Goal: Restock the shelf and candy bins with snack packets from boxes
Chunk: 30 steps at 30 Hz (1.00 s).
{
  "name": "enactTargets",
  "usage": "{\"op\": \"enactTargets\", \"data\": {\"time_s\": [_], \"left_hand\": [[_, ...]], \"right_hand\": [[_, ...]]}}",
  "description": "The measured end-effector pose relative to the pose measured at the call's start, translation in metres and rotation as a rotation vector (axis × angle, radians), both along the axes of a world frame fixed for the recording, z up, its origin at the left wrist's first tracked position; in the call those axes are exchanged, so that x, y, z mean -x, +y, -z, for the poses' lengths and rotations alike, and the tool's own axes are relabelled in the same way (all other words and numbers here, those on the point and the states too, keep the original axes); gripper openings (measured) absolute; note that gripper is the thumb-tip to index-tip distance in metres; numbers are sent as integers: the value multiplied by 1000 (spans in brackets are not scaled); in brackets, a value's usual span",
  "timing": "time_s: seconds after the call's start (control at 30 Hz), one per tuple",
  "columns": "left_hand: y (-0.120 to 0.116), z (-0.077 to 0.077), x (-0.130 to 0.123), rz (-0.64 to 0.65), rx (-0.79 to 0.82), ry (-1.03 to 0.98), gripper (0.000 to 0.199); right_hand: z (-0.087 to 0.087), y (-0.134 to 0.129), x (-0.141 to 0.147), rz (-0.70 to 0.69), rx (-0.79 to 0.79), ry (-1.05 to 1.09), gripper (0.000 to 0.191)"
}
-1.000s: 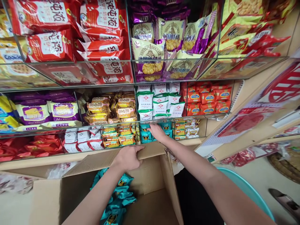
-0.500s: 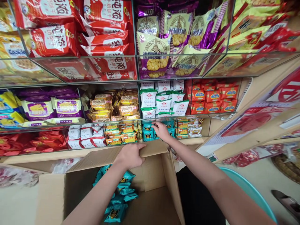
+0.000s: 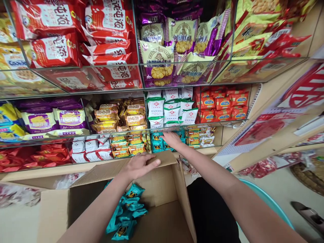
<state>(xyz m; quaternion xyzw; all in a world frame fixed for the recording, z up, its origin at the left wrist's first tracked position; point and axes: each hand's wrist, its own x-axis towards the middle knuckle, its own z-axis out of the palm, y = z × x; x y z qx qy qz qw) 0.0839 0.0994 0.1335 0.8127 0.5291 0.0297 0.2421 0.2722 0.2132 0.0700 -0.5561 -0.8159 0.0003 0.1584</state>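
Observation:
My left hand (image 3: 140, 166) lies on the raised flap of a cardboard box (image 3: 164, 189), its thumb held apart from the fingers. Inside the box, several teal snack packets (image 3: 125, 229) are heaped on the left side. In the lowest shelf row, my right hand (image 3: 172, 140) reaches into a compartment of teal packets (image 3: 157, 144). Its fingers curl in against a packet there, and the fingertips are partly hidden.
Glass dividers separate the snacks. White-and-green packets (image 3: 172, 113) sit just above my right hand, and small orange packets (image 3: 193, 136) to its right. A glass shelf edge (image 3: 121, 132) runs above the bottom row. A turquoise basin (image 3: 268, 199) stands on the floor at right.
My left hand has loosened from the flap edge, with its thumb now stretched out. My right hand remains among the teal packets, its fingers slightly shifted. The view has swung a little to the right.

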Motion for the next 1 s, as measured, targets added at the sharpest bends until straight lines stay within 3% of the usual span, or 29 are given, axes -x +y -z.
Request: {"op": "enactTargets", "data": {"time_s": [0.13, 0.3, 0.47, 0.63, 1.0], "left_hand": [[16, 1, 0, 8, -61, -32, 51], [58, -3, -24, 123, -325, 232, 42], [92, 5, -56, 122, -303, 398, 42], [99, 16, -68, 72, -333, 510, 44], [103, 19, -69, 98, -376, 612, 33]], "right_hand": [[0, -7, -17, -24, -43, -85, 33], [0, -5, -31, -43, -58, -114, 37], [3, 1, -33, 13, -48, -53, 38], [9, 6, -39, 35, -71, 15, 43], [11, 14, -45, 103, 10, 247, 32]]}}
